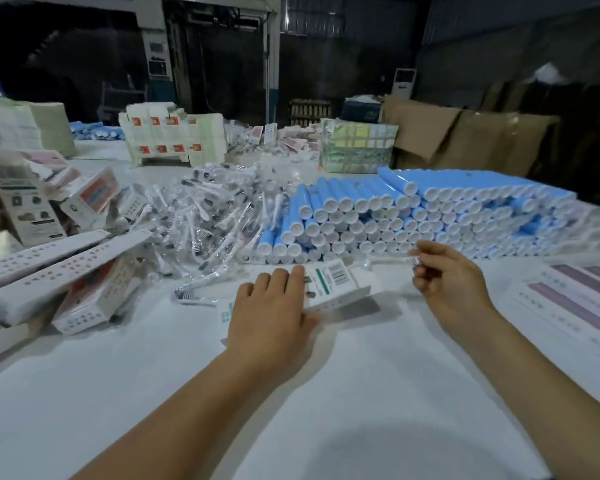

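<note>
**Loading a wrapped toothbrush into a carton**

Pins the barcoded carton (336, 282) to the white table (326, 393) under the left hand (271, 306), fingers straight and flat on top, thumb down along the near edge. Reads as bracing, so the carton cannot slide when something is pushed in from its end. Leaves the carton's right end uncovered, just right of the fingertips and seemingly lifted a little off the table, with a dark shadow beneath.

Pinches a wrapped toothbrush (388, 259) in the right hand (447, 278), fingers curled, gripping the wrapper's right end. Holds it clear of the table, just left of that hand and just beyond the carton's far right corner. Cannot tell whether it touches the carton. Probably gripped at the end to leave the rest of its length free for insertion.

Orientation:
- Carries the toothbrush about level, long axis running side to side, free end pointing left toward the left hand's fingertips.
- Cannot tell bristle end from handle end through the blurred wrapper.
- Sets the carton's long axis nearly the same way, right end angled slightly away.

Appears to draw stock from within reach:
- heap of wrapped toothbrushes (215, 216) beyond and left of the left hand
- stacked blue tubes (413, 209) just beyond both hands
- flat printed cartons (575, 299) right of the right hand
- long boxes (59, 271) well left of the left hand
</note>
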{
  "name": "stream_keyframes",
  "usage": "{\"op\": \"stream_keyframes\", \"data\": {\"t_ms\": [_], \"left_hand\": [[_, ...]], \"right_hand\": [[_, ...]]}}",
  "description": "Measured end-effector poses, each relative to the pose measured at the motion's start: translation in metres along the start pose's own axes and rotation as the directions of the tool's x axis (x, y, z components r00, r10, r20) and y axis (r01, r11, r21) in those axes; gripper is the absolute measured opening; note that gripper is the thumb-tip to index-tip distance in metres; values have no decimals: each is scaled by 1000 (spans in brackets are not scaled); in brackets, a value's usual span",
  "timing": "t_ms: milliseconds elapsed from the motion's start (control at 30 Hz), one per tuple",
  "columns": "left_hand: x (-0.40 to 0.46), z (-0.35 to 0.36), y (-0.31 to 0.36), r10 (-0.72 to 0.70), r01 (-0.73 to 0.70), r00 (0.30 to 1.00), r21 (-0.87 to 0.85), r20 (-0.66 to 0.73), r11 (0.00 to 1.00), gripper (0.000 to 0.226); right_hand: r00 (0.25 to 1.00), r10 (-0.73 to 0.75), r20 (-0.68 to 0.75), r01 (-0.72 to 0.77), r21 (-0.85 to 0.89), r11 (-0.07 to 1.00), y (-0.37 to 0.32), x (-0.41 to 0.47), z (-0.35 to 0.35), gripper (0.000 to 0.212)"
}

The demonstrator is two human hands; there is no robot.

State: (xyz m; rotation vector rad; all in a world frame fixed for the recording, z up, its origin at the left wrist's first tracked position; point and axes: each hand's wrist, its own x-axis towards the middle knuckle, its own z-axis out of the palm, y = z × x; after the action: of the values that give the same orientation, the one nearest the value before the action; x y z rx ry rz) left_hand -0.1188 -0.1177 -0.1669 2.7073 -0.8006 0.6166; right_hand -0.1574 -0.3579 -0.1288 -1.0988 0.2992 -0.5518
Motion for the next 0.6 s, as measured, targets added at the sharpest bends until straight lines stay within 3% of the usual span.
{"op": "stream_keyframes", "data": {"t_ms": [233,433,600], "left_hand": [[-1,-5,4,-42,42,999,53,6,998,73],[-3,-4,11,-4,2,1000,89,15,996,72],[-5,-6,11,-2,1,1000,82,11,997,73]], "right_hand": [[1000,-17,-16,16,-48,999,8,-7,7,26],[987,-73,145,114,-300,947,21,-25,20,26],[988,-112,104,144,-402,904,23,-23,19,27]]}}
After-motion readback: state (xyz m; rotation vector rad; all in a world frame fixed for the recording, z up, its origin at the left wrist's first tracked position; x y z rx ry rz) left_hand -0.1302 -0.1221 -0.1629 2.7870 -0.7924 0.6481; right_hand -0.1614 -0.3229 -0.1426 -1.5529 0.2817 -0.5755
